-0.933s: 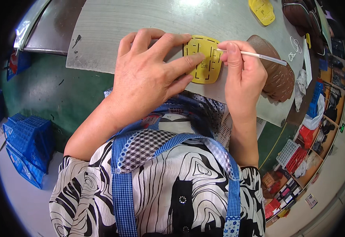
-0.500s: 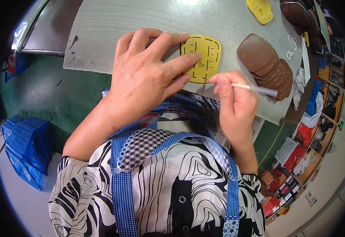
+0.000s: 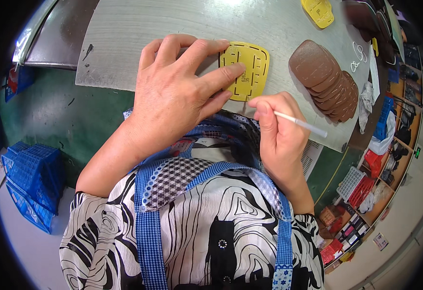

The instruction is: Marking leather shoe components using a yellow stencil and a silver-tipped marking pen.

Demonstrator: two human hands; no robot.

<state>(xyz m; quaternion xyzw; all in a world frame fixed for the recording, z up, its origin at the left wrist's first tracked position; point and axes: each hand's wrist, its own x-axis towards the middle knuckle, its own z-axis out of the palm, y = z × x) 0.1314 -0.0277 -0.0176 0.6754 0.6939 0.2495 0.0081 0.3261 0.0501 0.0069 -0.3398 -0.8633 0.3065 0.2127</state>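
Note:
A yellow slotted template [image 3: 257, 60] with rounded corners lies flat on the table near its front edge. Spread over its left side, my left hand [image 3: 175, 82] presses it down with outstretched fingertips. A dark rim shows along the template's left edge; what lies under it is hidden. My right hand [image 3: 281, 128] pinches a slim white pen [image 3: 296, 121] with a translucent end, its tip close to the template's lower right edge. To the right, several brown rounded pieces [image 3: 315, 67] with small slits lie fanned out, overlapping one another.
Another yellow template [image 3: 319, 13] lies at the far right of the grey table [image 3: 124, 43]. White rings [image 3: 356, 55] and a crumpled cloth [image 3: 366, 104] are near the right edge. Blue crates [image 3: 35, 179] stand at the left; a loaded shelf [image 3: 385, 193] runs along the right.
My right hand has shifted slightly left and down with the pen, along the template's lower edge. My left hand stays pressed on the template.

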